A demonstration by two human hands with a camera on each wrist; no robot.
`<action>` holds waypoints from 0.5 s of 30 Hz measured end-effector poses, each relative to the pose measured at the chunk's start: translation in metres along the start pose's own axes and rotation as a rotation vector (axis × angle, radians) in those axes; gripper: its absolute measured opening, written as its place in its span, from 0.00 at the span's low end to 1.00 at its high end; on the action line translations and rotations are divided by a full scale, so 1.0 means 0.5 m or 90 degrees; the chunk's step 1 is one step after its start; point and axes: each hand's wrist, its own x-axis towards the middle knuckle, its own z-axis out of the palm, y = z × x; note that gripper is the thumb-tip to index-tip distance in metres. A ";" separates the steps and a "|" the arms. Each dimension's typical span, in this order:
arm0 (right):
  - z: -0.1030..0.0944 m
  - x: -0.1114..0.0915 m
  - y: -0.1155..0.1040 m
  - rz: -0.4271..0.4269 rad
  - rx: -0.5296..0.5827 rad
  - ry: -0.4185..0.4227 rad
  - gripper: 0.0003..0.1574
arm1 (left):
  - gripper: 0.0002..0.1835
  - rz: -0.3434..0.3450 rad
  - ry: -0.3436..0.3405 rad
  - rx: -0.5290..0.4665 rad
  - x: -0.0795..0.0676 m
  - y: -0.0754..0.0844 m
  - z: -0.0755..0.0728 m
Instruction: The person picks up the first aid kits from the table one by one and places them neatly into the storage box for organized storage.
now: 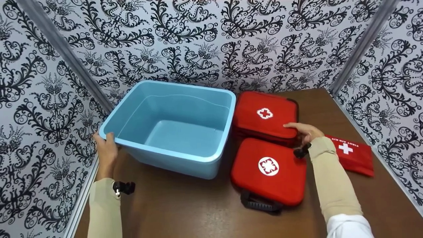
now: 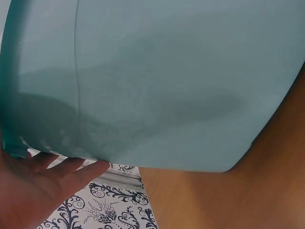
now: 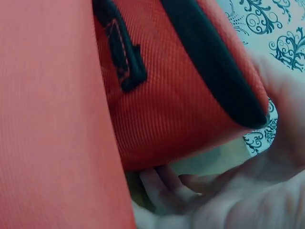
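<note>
A light blue plastic bin (image 1: 185, 165) appears tilted on the table, and my left hand (image 1: 107, 148) grips its near left corner by the rim. In the left wrist view, the fingers (image 2: 78, 174) curl against the bin wall (image 2: 167, 95). My right hand (image 1: 307, 130) holds the near right corner of the rear red first aid bag (image 1: 251, 115). Its thumb lies on top, and in the right wrist view its fingers (image 3: 164, 191) reach beneath the bag's side (image 3: 157, 119). Just in front lies a second red first aid case (image 1: 254, 175) with a black handle.
A flat red first aid pouch (image 1: 355, 157) lies at the right, beyond my right wrist. Patterned walls (image 1: 205, 43) enclose the brown wooden table (image 1: 185, 211) at the back and both sides. The bin stands close to the rear bag's left side.
</note>
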 end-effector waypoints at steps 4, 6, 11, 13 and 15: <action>-0.012 0.006 0.006 0.014 0.004 -0.018 0.24 | 0.32 0.020 0.003 0.011 -0.001 -0.004 0.001; -0.012 0.005 0.006 0.013 -0.001 -0.029 0.22 | 0.32 0.031 0.007 0.011 0.000 -0.005 0.001; 0.012 -0.007 -0.010 -0.003 0.024 0.021 0.22 | 0.30 0.042 0.027 0.007 0.003 -0.004 0.002; 0.020 -0.009 -0.016 -0.004 0.054 0.046 0.23 | 0.31 0.041 0.027 0.004 0.003 -0.005 0.003; 0.026 -0.013 -0.020 -0.002 0.075 0.046 0.22 | 0.31 0.042 0.027 0.008 0.002 -0.007 0.003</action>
